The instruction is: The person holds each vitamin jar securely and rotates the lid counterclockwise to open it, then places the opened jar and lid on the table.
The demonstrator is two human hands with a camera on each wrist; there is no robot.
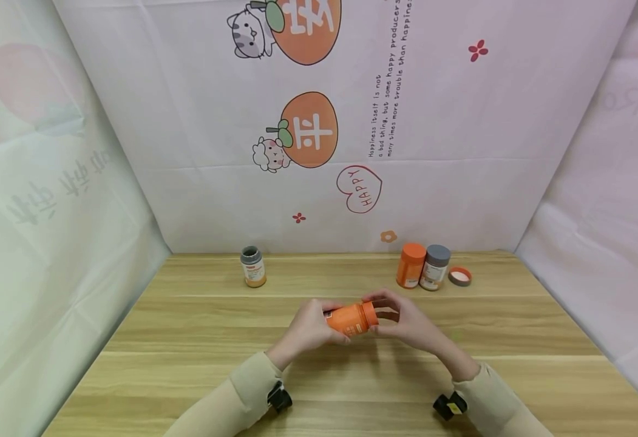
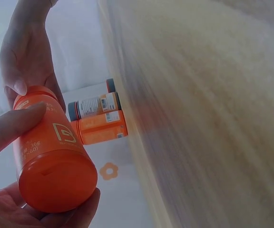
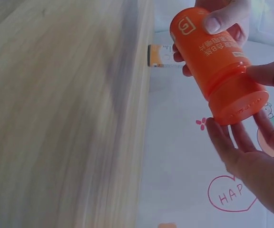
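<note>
An orange pill bottle [image 1: 347,320] is held on its side above the table, its orange cap [image 1: 370,314] toward the right. My left hand [image 1: 311,328] grips the bottle body, thumb along the printed side and fingers wrapped beneath, as the left wrist view shows. At the other end my right hand [image 1: 406,321] has its fingers curved about the cap. In the right wrist view, the right thumb [image 3: 272,76] touches near the cap's upper edge and the fingertips meet its lower side. The cap appears to be on the bottle.
Toward the back left stands an uncapped bottle [image 1: 254,270] with a grey neck. At the back right, a second orange bottle [image 1: 409,270] and a grey-capped bottle [image 1: 434,270] stand side by side. A loose cap [image 1: 459,277] lies right of them. White printed cloth [image 1: 231,200] rises behind the wooden table [image 1: 198,340].
</note>
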